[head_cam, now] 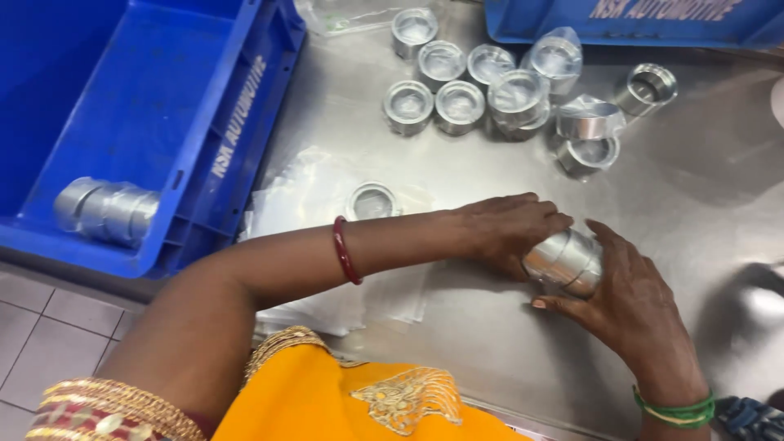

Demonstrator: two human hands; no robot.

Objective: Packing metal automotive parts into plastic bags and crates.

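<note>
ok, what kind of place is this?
Probably a factory packing or inspection bench: a stainless steel table, many identical machined metal cups, blue plastic crates, clear plastic bags. Both hands hold one shiny metal cylinder.

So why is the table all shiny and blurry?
Head view: the steel table throws back soft glare; the metal cup held by both hands, left and right, is slightly smeared; dark shadow pools at the right edge.

Left arm extends across, wrist flat, left hand [510, 229] palm down with fingers curled. Right hand [629, 298] meets it from the opposite side, palm inward, thumb spread below, fingertips of both nearly touching.
</note>
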